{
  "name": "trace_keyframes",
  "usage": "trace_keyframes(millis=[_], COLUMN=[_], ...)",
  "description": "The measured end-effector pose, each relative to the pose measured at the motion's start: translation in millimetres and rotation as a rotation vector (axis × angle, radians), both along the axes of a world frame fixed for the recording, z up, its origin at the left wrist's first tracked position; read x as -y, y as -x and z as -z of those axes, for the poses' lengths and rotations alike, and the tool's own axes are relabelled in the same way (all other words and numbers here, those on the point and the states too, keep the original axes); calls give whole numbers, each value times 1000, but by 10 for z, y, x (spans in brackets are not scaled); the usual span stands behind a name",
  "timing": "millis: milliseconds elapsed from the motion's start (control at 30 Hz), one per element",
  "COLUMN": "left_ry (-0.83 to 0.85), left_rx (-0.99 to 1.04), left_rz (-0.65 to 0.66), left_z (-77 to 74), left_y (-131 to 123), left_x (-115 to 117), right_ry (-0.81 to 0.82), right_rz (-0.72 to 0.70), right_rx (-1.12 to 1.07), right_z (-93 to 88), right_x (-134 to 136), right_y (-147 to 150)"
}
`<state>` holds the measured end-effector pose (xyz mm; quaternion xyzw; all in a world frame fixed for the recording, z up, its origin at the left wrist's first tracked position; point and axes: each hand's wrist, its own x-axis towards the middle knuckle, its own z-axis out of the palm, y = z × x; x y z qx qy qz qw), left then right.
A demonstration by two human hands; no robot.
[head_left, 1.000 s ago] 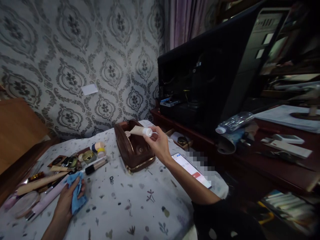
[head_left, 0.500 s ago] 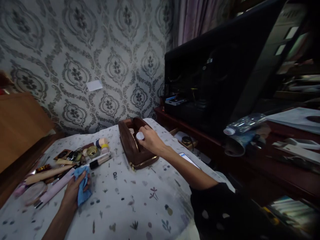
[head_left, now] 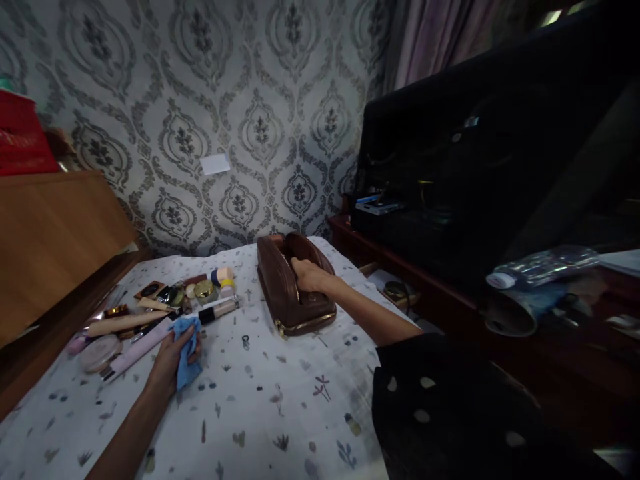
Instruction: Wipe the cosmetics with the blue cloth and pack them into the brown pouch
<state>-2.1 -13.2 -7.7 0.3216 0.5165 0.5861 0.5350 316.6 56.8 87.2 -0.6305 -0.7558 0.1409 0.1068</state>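
Note:
A brown zip pouch (head_left: pixel 280 280) stands unzipped on the patterned white cloth (head_left: pixel 280 407). My right hand (head_left: pixel 311 275) reaches down into its opening; the fingers are hidden inside, so whatever they hold cannot be seen. My left hand (head_left: pixel 173 357) is closed around a crumpled blue cloth (head_left: pixel 189 373), beside a pile of make-up. At that hand lies a long pale pink tube (head_left: pixel 137 350). Behind it are a round clear compact (head_left: pixel 101 353), a gold-lidded jar (head_left: pixel 204 289) and a concealer tube with a black cap (head_left: pixel 219 309).
To the right, a large black screen (head_left: pixel 460 173) stands on a dark red desk (head_left: pixel 360 243). A clear plastic bottle (head_left: pixel 545 263) lies near the desk's edge. A wooden panel (head_left: pixel 60 233) borders the left side, with a red box (head_left: pixel 24 137) above it. A patterned wall closes off the back.
My right hand has gone deeper into the pouch, and the white round-ended item it held is out of sight. The view has turned slightly left. My left hand keeps the blue cloth.

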Motion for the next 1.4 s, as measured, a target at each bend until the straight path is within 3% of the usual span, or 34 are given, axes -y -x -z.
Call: trace_keyframes(millis=[600,800,967,1067,1167,1233,1300,1400], left_ry=[-111,-124,-119,-114,-111,-112,-116,-124], left_rx=[8,21,31,34,30,21,6,-38], left_rz=[65,83,90,89,75,64,50,24], left_z=[120,161,196,204,211,221,237,252], left_y=[81,106,126,137,145,146,146,149], left_x=[-64,-90,-101,-107,-111,-107,-100,-114], right_ry=[-27,-52,-315,-567,-883,-953,-885,-620], right_rz=[1,10,148,190,51,-104,-233,-376], right_rx=[-75,-93,-422,-625,-662,-650,-670,-693], right_z=[408,382,301,225,149,174,301,656], right_x=[-141,-206,-215,-35,269,457,575,601], right_y=[-42,-50,-23,91,308,504,736,1121])
